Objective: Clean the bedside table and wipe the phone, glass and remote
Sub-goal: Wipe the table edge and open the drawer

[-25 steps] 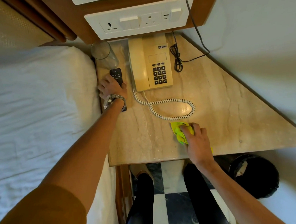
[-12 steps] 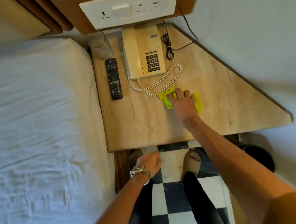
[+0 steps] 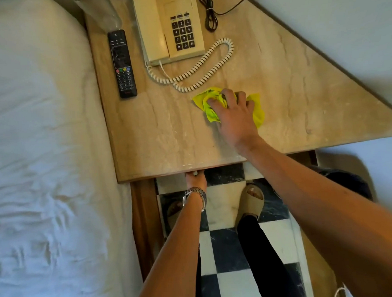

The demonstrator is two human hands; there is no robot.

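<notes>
A single head-worn wide-angle view looks steeply down from above, facing forward over the bench (image 3: 277, 80), close enough that both forearms fill the lower frame. The bench takes the upper middle, its far edge cropped at the top. The right hand (image 3: 234, 116) sits near frame centre; ahead of its fingers (image 3: 213, 103) lies the phone (image 3: 170, 24), partly cut off. The bed (image 3: 43, 156) runs down the left side, and the checkered floor (image 3: 227, 249) shows directly below. No second view exists.
</notes>
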